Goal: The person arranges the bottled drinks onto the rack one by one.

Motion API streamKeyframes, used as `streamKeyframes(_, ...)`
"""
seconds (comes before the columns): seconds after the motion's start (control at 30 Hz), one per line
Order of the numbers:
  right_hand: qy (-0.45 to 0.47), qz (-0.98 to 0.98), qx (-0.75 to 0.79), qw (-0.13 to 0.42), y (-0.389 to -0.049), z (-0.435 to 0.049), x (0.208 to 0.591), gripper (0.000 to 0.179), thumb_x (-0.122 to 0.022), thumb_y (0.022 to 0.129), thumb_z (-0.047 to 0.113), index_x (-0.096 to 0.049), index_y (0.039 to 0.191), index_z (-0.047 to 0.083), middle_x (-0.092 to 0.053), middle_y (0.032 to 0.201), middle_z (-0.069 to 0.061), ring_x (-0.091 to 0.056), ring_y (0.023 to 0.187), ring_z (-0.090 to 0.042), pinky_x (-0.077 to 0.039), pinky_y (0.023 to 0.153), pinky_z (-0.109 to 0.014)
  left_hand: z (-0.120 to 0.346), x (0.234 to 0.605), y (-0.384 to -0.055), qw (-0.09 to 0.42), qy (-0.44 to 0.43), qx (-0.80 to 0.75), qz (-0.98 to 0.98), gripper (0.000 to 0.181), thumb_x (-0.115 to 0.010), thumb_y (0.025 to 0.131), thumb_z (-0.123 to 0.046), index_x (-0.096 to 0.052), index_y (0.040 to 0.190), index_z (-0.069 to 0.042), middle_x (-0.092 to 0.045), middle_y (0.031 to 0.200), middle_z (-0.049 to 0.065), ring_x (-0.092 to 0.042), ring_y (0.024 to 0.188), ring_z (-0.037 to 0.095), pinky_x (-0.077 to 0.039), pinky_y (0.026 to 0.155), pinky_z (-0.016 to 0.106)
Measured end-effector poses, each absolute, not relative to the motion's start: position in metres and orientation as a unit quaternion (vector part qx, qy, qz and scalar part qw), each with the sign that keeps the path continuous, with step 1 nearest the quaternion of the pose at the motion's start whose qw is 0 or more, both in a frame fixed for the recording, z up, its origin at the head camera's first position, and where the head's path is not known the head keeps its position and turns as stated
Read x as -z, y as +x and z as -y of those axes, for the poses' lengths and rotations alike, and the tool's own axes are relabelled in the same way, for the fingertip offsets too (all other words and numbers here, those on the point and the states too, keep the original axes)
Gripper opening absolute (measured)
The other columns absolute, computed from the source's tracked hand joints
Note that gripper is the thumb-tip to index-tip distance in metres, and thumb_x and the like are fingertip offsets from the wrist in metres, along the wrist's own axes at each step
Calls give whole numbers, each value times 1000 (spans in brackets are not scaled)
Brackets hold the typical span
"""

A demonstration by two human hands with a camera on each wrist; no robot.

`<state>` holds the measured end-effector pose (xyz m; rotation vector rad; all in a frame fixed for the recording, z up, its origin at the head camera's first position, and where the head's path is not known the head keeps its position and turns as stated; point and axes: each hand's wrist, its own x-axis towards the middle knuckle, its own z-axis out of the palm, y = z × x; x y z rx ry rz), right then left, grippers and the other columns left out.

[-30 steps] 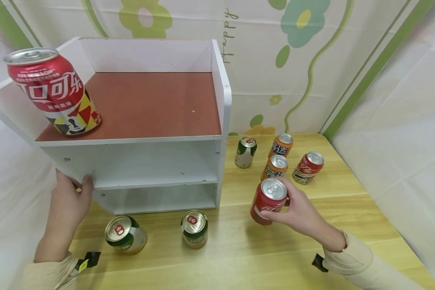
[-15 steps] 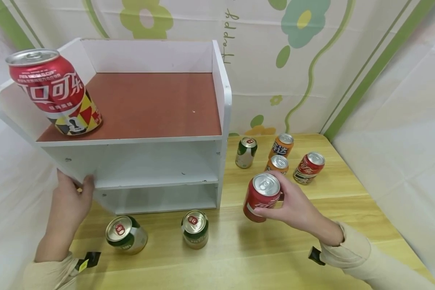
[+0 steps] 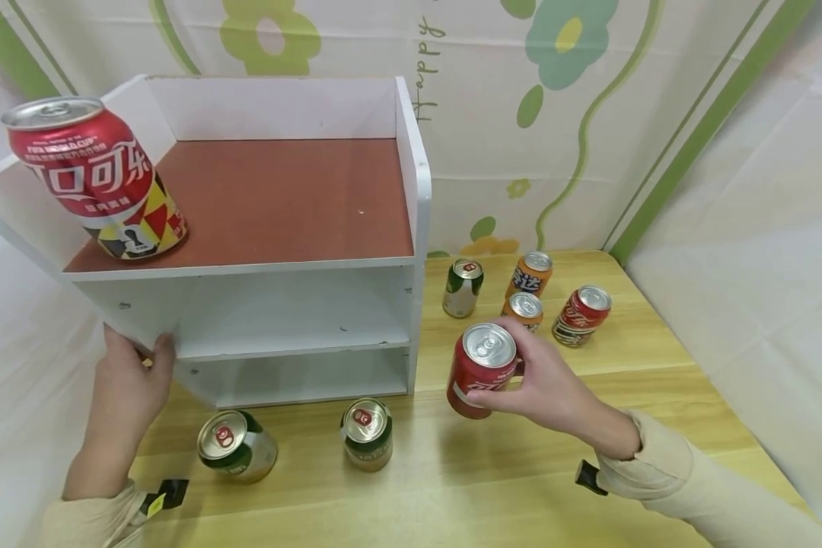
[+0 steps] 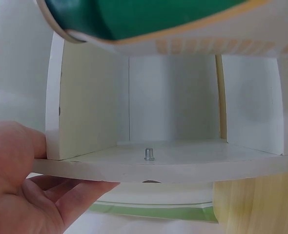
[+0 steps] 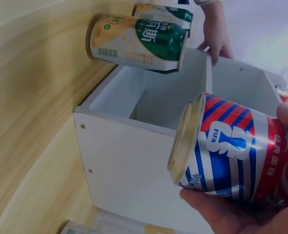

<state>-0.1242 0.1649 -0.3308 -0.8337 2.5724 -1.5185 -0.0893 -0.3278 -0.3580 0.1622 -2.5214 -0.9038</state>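
Note:
My right hand [image 3: 551,384] grips a red cola can [image 3: 478,377] and holds it above the wooden table, right of the white shelf unit [image 3: 421,198]. In the right wrist view the can [image 5: 232,148] shows a blue-and-red striped lower part, with thumb and fingers on its sides. My left hand [image 3: 132,384] holds the unit's left side panel at its front edge. The left wrist view shows its fingers [image 4: 83,197] curled round that panel [image 4: 183,171]. Another red cola can [image 3: 103,179] stands on the unit's reddish top at the left.
Two green-and-gold cans [image 3: 238,447] [image 3: 367,435] stand before the unit. To its right, farther back, are a green can [image 3: 463,289], two orange cans [image 3: 529,275] [image 3: 524,308] and a red can [image 3: 581,316]. Fabric walls [image 3: 733,228] enclose the table [image 3: 411,502].
My right hand has moved left with the red cola can, closer to the shelf unit. My left hand keeps its hold on the side panel.

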Motion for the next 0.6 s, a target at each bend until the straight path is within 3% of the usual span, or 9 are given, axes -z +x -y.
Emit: streamKeyframes(0.6,-287,-827,481,44,-118,-144,311,72,-94,73,22,-54,132,14,-69,117,3,-67,104,-17,-57,83,-35,329,358,-90,223,65,325,917,52,-47,103,-13,-21,145,3,-55,118,44,-60,101,60,-36,57,9)
